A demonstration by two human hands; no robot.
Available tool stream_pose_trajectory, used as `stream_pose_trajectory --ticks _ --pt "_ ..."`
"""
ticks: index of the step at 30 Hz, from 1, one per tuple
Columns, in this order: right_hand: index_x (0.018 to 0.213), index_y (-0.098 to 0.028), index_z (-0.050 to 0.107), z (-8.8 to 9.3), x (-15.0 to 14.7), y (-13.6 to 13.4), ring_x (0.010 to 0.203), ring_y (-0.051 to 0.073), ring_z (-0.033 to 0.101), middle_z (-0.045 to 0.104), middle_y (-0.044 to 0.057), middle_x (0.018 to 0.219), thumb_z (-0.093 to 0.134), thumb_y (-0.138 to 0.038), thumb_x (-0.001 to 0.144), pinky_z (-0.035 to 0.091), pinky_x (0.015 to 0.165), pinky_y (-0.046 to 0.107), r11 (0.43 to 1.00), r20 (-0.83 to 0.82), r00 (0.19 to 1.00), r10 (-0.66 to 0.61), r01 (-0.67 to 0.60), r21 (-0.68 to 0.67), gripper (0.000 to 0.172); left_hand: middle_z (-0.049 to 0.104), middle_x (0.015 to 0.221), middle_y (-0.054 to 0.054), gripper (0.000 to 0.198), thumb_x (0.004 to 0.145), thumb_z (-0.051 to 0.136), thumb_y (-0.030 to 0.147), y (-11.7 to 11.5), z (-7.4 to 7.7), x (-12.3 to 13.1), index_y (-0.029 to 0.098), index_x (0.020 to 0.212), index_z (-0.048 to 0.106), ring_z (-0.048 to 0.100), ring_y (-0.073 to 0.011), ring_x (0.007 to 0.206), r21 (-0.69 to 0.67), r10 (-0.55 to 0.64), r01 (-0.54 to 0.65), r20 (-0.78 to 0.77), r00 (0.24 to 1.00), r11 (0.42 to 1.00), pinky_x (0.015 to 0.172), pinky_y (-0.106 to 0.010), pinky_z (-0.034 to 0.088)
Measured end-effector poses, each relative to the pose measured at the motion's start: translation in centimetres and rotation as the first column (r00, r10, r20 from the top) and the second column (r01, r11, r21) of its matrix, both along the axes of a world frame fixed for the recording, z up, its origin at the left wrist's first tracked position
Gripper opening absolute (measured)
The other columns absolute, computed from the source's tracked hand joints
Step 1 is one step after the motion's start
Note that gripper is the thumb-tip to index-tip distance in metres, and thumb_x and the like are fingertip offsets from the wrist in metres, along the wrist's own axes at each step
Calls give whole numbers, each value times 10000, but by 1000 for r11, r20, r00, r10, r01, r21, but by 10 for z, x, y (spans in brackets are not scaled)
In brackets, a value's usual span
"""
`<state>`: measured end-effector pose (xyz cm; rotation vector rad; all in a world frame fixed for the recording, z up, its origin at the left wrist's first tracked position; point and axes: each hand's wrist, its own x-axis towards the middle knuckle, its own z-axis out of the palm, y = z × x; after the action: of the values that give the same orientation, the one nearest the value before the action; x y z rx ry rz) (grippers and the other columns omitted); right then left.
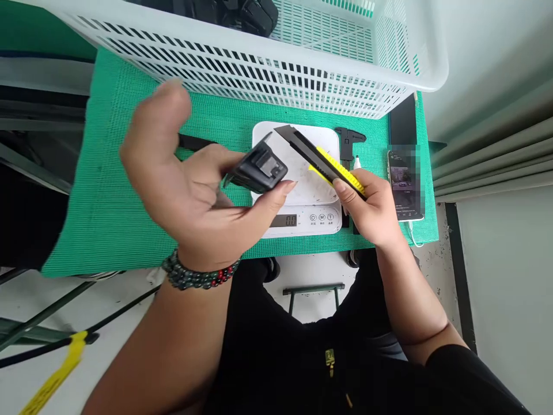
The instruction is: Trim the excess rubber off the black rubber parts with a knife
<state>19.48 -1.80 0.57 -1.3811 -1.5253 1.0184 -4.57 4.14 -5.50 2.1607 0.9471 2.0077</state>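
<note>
My left hand (190, 190) grips a black molded plastic part (259, 170) between thumb and fingers, with its hollow end turned toward me. One finger sticks up away from the part. In my right hand (371, 207) is a yellow and black utility knife (330, 167), its dark blade out and slanting up to the left. The blade tip is near the black part but apart from it. Both are held above a white digital scale (298, 199), whose display reads 0.0.
A white plastic basket (242, 63) with black parts (254, 17) stands at the back of the green-covered table (129, 213). Right of the scale lie a black caliper (349, 141), a white-capped pen (356, 163) and a phone (406, 184) on a cable. A curtain (496, 138) hangs at the right.
</note>
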Motion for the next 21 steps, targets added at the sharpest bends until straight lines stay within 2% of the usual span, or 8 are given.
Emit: stream_pose_trajectory --ticks 3,5,7,9,11,14,18,21 --pt "725 -235 504 2 -2 -1 564 107 389 454 -51 623 641 -733 936 300 514 288 1000 -53 998 24 -24 1 558 281 1518 -96 1281 579 679 907 17 -5 -4 324 1612 197 236 -520 1614 -12 3 -4 -33 999 1000 954 -611 636" --pt "731 -233 513 2 -3 -2 564 106 393 457 -51 629 650 -732 930 306 517 286 1000 -78 997 29 -28 9 555 165 1555 -82 1472 427 626 1058 34 -19 -10 343 1609 114 132 -581 1617 -1 20 -20 -32 999 1000 1135 -774 424" --pt "731 -231 519 2 -4 -2 563 105 396 456 -52 630 660 -715 933 306 518 286 1000 -94 995 26 -25 16 543 60 1598 -75 1467 378 521 1137 47 -34 -15 357 1571 172 131 -598 1610 -26 -17 18 46 999 999 1058 -733 478" --pt "722 -231 514 1 -4 -3 563 105 397 451 -52 629 674 -688 938 304 518 285 1000 -115 993 23 -21 21 530 91 1617 -86 1488 364 494 1161 51 -41 -16 359 1580 194 350 -537 1553 -39 -101 105 99 990 994 993 -647 567" --pt "714 -232 508 1 -4 -3 567 105 399 450 -49 634 686 -661 942 300 519 285 999 -141 990 21 -17 27 518 195 1620 -84 1460 391 533 1156 46 -37 -13 377 1587 230 590 -394 1389 -62 -182 190 112 977 980 979 -558 628" --pt "719 -232 512 0 -4 -4 571 107 403 456 -44 643 697 -634 948 296 518 284 999 -167 986 26 -21 37 499 278 1635 -47 1270 534 637 1079 27 -19 -5 429 1569 295 699 -241 1189 -173 -230 252 140 963 952 981 -456 670" --pt "751 -231 535 -1 -4 -5 576 108 408 470 -43 651 711 -610 951 301 519 281 998 -195 980 38 -29 48 464 256 1684 -27 1193 625 753 952 9 -4 0 420 1595 306 628 -298 1353 -287 -251 290 165 954 913 1050 -454 655" --pt "770 -231 551 -3 -3 -6 576 107 405 464 -47 648 716 -598 956 296 519 278 999 -214 976 36 -26 48 444 255 1693 -24 1237 581 803 924 12 -11 -4 417 1593 306 493 -388 1518 -319 -249 294 176 952 901 1136 -511 610"
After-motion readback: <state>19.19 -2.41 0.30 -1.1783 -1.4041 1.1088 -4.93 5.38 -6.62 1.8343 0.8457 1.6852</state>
